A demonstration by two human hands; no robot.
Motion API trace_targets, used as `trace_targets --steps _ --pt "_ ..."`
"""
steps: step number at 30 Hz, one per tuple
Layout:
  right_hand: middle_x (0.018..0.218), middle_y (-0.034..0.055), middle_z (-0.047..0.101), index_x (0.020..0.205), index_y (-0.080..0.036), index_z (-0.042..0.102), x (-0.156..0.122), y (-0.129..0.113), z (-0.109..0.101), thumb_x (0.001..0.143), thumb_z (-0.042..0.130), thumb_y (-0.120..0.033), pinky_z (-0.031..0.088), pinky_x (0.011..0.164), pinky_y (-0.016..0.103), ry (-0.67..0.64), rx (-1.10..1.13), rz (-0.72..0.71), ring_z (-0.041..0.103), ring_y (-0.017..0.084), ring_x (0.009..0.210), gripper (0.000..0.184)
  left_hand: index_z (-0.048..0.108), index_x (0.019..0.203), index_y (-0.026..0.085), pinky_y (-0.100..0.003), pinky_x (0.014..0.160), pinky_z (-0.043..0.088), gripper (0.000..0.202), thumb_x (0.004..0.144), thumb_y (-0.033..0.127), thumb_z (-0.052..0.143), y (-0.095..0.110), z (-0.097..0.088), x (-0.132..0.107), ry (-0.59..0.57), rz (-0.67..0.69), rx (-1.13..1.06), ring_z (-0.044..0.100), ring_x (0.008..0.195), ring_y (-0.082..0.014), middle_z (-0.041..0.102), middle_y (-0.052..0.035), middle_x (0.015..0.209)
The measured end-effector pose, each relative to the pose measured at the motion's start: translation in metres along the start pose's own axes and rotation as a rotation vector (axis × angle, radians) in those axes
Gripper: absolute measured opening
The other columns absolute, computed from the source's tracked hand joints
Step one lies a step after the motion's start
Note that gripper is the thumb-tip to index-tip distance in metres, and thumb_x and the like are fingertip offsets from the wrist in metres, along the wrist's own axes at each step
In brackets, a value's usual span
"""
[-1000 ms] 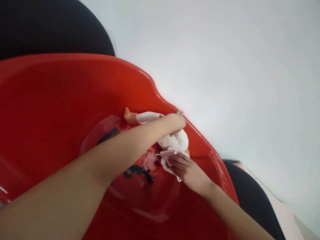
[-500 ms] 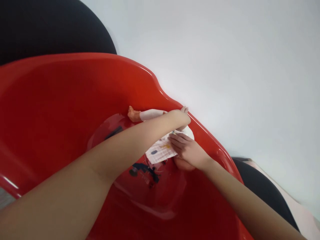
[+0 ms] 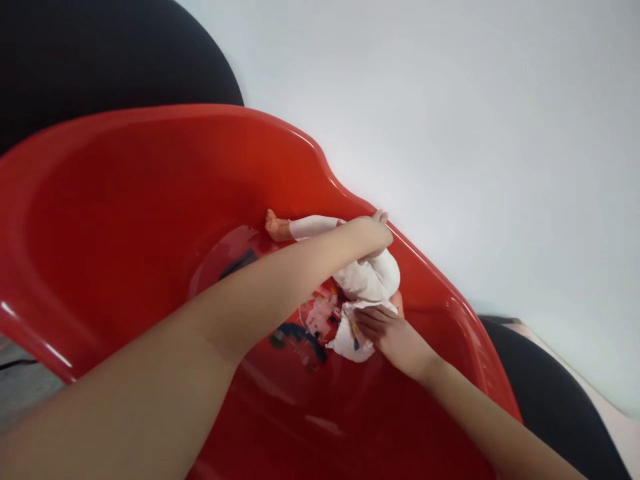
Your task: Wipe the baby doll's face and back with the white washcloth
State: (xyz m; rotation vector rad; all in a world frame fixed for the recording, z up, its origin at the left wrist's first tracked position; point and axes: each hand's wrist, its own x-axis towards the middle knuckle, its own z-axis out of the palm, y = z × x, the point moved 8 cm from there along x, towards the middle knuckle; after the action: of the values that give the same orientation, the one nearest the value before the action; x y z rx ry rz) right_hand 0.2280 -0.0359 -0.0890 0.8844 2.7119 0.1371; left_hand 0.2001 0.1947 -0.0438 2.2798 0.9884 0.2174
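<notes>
A doll [image 3: 366,279] in white clothes lies inside a red tub [image 3: 200,173], against the far wall; one bare foot [image 3: 277,225] points left. My left hand [image 3: 376,235] bends over the doll's body near the tub's rim. Its fingers curl down round the doll and are mostly hidden behind the hand. With fingers close together, my right hand [image 3: 387,333] presses a white printed cloth [image 3: 350,337] at the doll's lower right end. A bit of the doll's skin shows beside that hand, and the rest there is covered.
A pink cartoon picture [image 3: 320,317] and dark blue shapes mark the tub's floor. Black rounded surfaces [image 3: 110,60] stand behind the tub at the upper left and at the right. Beyond the tub is a pale wall [image 3: 450,120]. A dark cord [image 3: 17,364] lies at lower left.
My right hand has drawn the cloth down and a little right, off the doll's body. More of the white clothing and the tub's picture now shows. My left hand stays on the doll.
</notes>
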Motion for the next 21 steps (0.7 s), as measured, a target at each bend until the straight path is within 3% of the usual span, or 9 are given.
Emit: trace_targets --steps 2,6,8,11,15,19,21 --pt "0.125 0.0063 0.077 0.111 -0.019 0.08 0.009 -0.004 0.017 0.105 0.055 -0.019 0.052 0.112 0.037 -0.015 0.018 0.003 0.066 0.021 0.125 0.025 0.04 0.164 0.026 -0.062 0.128 0.023 0.133 0.048 0.001 0.099 0.004 -0.004 -0.02 -0.127 -0.039 0.136 0.006 0.158 -0.0501 -0.001 -0.0031 0.173" --pt "0.118 0.0076 0.079 0.109 -0.017 0.079 0.016 -0.011 0.044 0.103 0.056 -0.016 0.049 0.115 0.041 -0.082 0.026 0.024 0.067 0.023 0.124 0.023 0.024 0.169 0.025 -0.057 0.129 0.026 0.134 0.057 0.002 0.095 0.017 -0.019 -0.051 -0.211 0.004 0.213 0.003 0.16 -0.0427 0.001 -0.0019 0.173" --pt "0.121 0.0079 0.078 0.111 -0.017 0.079 0.01 -0.012 0.04 0.103 0.056 -0.017 0.049 0.115 0.041 -0.08 0.047 0.012 0.066 0.022 0.126 0.024 0.026 0.168 0.026 -0.057 0.13 0.026 0.131 0.059 0.003 0.094 0.018 -0.022 -0.056 -0.227 -0.006 0.241 0.005 0.16 -0.0419 0.002 -0.0007 0.172" --pt "0.133 0.0072 0.074 0.12 -0.018 0.077 -0.009 -0.009 0.014 0.105 0.053 -0.021 0.044 0.119 0.042 -0.025 0.059 -0.022 0.061 0.022 0.133 0.028 0.034 0.165 0.021 -0.056 0.13 0.023 0.127 0.056 0.001 0.095 0.016 -0.019 -0.05 -0.217 -0.029 0.236 0.007 0.16 -0.0437 0.0 -0.0031 0.172" --pt "0.145 0.0026 0.068 0.135 -0.02 0.07 -0.045 -0.003 -0.014 0.106 0.047 -0.019 0.037 0.124 0.045 -0.006 0.026 -0.002 0.053 0.022 0.141 0.037 0.025 0.168 0.019 -0.052 0.129 0.027 0.133 0.056 -0.001 0.093 0.015 -0.013 -0.037 -0.17 -0.011 0.24 0.002 0.16 -0.0391 -0.002 -0.0057 0.172" --pt "0.146 0.0023 0.067 0.138 -0.021 0.069 -0.064 -0.015 -0.011 0.105 0.048 -0.019 0.037 0.124 0.042 0.001 -0.022 -0.026 0.051 0.021 0.143 0.039 0.031 0.167 0.029 -0.057 0.128 0.027 0.129 0.058 0.0 0.093 0.01 -0.011 -0.034 -0.169 -0.044 0.173 0.002 0.16 -0.0415 0.0 -0.0001 0.172" --pt "0.144 0.0041 0.068 0.136 -0.019 0.07 -0.062 -0.022 -0.001 0.105 0.049 -0.023 0.039 0.122 0.041 0.022 -0.042 -0.039 0.053 0.021 0.141 0.037 0.035 0.166 0.027 -0.056 0.129 0.024 0.132 0.052 -0.004 0.093 0.01 -0.01 -0.033 -0.156 -0.042 0.107 0.002 0.159 -0.0432 0.002 -0.0003 0.173"
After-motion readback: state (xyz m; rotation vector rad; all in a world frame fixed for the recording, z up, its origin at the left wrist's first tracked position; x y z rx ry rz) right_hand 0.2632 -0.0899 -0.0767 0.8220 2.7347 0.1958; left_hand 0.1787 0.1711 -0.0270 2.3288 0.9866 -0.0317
